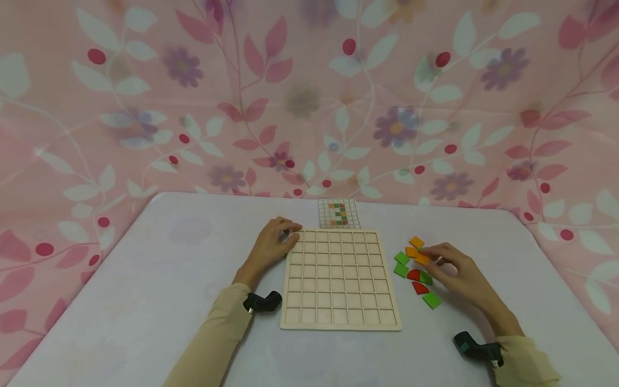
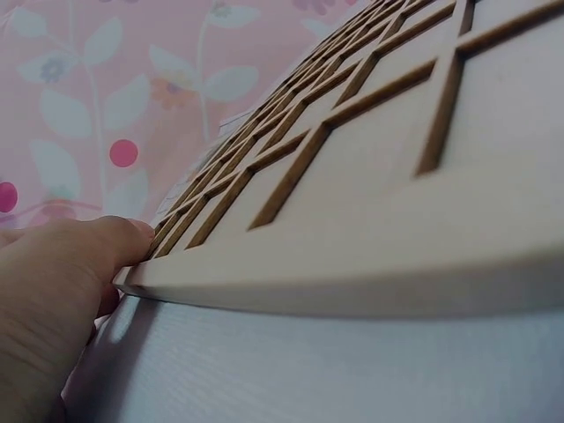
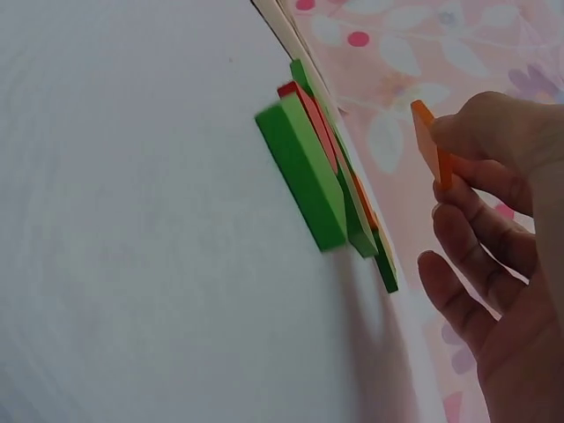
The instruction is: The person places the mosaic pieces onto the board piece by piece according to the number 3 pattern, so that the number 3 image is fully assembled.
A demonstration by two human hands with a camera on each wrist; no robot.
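Note:
A square wooden grid board (image 1: 340,279) with bare cells lies flat on the white table. My left hand (image 1: 272,243) holds it by its far left corner; in the left wrist view the thumb (image 2: 115,242) lies along the board's rim (image 2: 352,273). To the right of the board, my right hand (image 1: 456,271) pinches an orange square tile (image 3: 430,145) between thumb and fingers, raised off the table in the right wrist view. Below that hand lie loose tiles: orange squares (image 1: 416,242), green squares (image 1: 401,270) and red quarter-round pieces (image 1: 419,288).
Behind the board's far edge lies a pattern card (image 1: 339,214) printed with a grid and coloured cells. The white table (image 1: 193,258) extends on both sides of the board. A pink floral cloth (image 1: 300,97) hangs behind the table.

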